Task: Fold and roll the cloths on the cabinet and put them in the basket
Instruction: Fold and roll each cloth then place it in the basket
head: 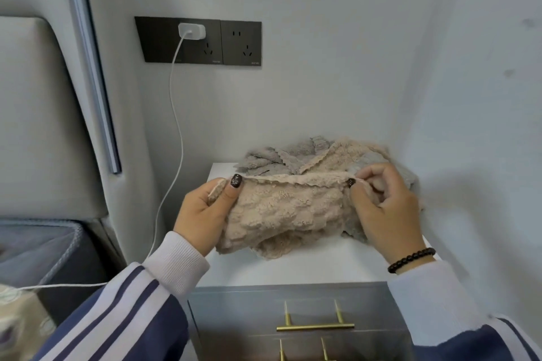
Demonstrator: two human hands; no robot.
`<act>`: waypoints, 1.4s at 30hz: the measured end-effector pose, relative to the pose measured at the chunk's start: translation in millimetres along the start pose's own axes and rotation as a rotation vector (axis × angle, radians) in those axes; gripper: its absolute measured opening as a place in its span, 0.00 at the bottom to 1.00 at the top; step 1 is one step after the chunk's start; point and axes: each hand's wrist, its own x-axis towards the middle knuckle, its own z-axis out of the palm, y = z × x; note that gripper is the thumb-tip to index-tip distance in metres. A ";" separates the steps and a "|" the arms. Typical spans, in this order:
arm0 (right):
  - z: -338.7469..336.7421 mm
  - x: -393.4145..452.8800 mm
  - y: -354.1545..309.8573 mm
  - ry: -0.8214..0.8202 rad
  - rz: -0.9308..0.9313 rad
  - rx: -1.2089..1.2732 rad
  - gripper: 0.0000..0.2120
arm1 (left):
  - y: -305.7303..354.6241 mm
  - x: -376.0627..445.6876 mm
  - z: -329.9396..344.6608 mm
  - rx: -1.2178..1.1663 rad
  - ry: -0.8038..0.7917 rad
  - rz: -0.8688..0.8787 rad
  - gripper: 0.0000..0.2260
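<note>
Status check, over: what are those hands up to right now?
Left hand and right hand pinch beige cloth by top corners. Cloth pile waits behind. Nothing blocking.

Soft, even light; wide-angle bending and blur at edges.

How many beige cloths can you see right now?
2: one beige cloth stretched between left hand and right hand; another in the pile behind, among grey cloths. More may be hidden.
</note>
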 end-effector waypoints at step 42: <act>-91.9 8.4 -64.9 -0.547 0.020 -0.132 0.11 | 82.3 -14.9 -66.9 0.610 -0.345 0.255 0.08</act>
